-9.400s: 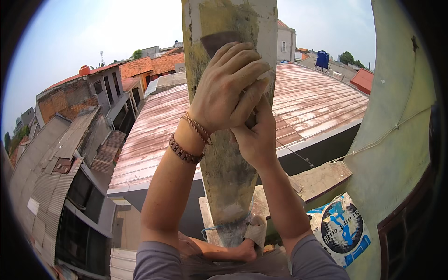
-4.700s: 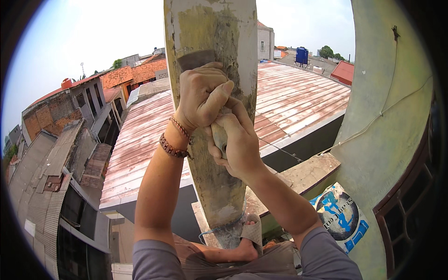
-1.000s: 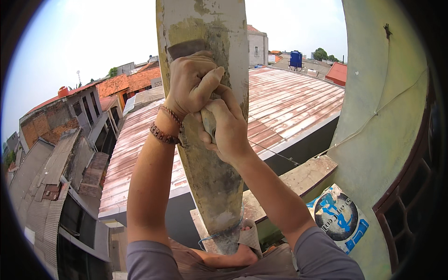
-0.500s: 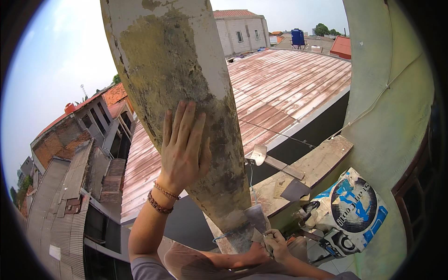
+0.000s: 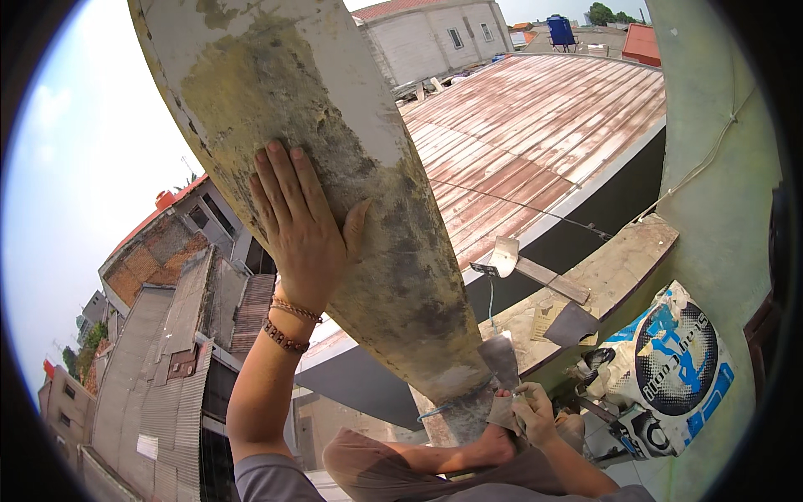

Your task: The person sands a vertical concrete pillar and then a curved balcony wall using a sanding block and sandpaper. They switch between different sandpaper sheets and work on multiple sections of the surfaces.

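My left hand [image 5: 301,230] lies flat against a weathered pillar [image 5: 393,276], fingers stretched upward and thumb out to the right. The pillar's white coating is worn off in a wide area, with yellowish and blackened surface showing. Low on the right, my right hand [image 5: 534,412] is closed in a pinch beside my bare foot [image 5: 495,445]; what its fingers hold is too small to make out. Just beyond those fingertips is a grey flat piece [image 5: 500,358] at the pillar's base. A blue cord [image 5: 432,413] shows at the pillar's bottom.
On the ledge [image 5: 640,251] are a dark grey sheet [image 5: 572,325], a wooden strip [image 5: 552,280] and a bent metal piece [image 5: 503,256]. A white, blue and black printed bag [image 5: 677,360] stands at right by the green wall [image 5: 703,184]. Beyond the ledge, rusty metal roofing [image 5: 535,142] stretches away.
My left hand has shifted up and left along the pillar, its thumb now spread wider. My right hand has turned and moved slightly away from the grey flat piece. The view has swung.
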`<state>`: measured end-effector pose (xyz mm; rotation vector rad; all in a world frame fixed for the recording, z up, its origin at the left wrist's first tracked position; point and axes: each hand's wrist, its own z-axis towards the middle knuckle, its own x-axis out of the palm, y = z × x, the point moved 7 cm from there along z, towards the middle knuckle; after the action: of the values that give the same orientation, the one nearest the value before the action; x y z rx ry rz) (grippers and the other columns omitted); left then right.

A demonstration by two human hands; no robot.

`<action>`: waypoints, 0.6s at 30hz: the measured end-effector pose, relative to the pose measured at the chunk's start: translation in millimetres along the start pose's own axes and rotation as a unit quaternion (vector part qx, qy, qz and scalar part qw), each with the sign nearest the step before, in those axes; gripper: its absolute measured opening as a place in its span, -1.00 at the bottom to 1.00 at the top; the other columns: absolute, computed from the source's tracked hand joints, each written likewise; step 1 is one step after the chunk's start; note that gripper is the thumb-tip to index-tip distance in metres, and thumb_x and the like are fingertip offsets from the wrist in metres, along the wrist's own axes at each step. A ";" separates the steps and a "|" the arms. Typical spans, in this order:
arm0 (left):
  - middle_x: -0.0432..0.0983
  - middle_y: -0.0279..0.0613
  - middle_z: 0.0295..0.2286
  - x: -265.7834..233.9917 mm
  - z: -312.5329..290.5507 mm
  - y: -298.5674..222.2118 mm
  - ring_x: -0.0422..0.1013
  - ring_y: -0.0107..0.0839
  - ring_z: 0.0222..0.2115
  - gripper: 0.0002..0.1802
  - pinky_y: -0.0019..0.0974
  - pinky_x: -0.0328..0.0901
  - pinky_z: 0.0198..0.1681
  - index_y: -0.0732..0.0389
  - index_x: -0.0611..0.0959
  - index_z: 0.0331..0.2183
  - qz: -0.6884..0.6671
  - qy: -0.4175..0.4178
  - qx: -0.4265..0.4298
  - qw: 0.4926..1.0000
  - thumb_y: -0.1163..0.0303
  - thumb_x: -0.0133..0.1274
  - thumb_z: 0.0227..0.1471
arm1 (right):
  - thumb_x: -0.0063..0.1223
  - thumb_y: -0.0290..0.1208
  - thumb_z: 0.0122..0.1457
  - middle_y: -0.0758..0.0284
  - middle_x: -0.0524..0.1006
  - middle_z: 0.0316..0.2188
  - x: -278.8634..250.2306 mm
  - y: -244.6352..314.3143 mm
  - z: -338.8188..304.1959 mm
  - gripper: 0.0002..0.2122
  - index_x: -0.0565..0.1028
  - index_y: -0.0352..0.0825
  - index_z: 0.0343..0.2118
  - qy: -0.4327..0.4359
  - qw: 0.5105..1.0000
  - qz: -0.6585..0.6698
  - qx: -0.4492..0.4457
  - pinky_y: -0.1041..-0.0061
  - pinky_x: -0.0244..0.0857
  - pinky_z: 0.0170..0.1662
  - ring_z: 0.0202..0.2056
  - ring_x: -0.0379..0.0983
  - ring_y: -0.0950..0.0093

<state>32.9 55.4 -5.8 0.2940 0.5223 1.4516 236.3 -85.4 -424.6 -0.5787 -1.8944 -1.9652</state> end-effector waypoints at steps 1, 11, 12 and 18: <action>-0.13 0.36 0.30 3.1 -1.6 -4.1 -0.25 0.18 0.36 0.01 0.15 -0.29 0.38 0.50 0.04 0.29 -0.010 0.012 0.015 1.000 -0.18 -0.12 0.20 | -0.08 -0.62 0.26 0.40 0.37 -0.59 -1.0 1.6 -1.9 -0.76 0.24 -0.38 -0.03 -0.006 1.000 0.005 0.005 0.64 0.19 -0.68 -0.73 0.23 0.68; -0.03 0.31 0.29 -29.0 27.6 64.5 -0.22 0.12 0.37 0.02 0.11 -0.35 0.39 0.51 0.12 0.27 0.073 -0.059 -0.079 0.992 -0.23 -0.12 0.18 | -0.01 -0.61 0.15 0.39 0.42 -0.59 -8.6 10.3 -12.9 -0.67 0.24 -0.33 -0.03 -0.046 0.998 -0.032 -0.003 0.66 0.14 -0.69 -0.72 0.26 0.68; -0.03 0.31 0.29 -28.0 22.5 62.8 -0.22 0.14 0.36 0.02 0.13 -0.39 0.39 0.53 0.16 0.25 0.065 -0.071 -0.078 0.992 -0.24 -0.13 0.17 | -0.01 -0.61 0.15 0.40 0.42 -0.59 -5.7 13.2 -12.2 -0.67 0.25 -0.32 -0.03 -0.049 0.998 -0.040 -0.011 0.67 0.13 -0.68 -0.70 0.26 0.69; 0.06 0.34 0.26 -39.2 40.0 82.4 -0.22 0.27 0.34 0.00 0.27 -0.38 0.35 0.46 0.15 0.27 0.067 -0.072 -0.080 0.992 -0.20 -0.05 0.15 | -0.02 -0.63 0.17 0.38 0.39 -0.63 9.4 17.6 -6.7 -0.68 0.23 -0.35 -0.03 0.001 0.999 -0.047 -0.007 0.64 0.15 -0.71 -0.76 0.24 0.66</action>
<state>-19.3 30.7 75.3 0.3074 0.2707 1.5794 236.9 -92.6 -404.8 -0.5005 -1.9424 -2.0368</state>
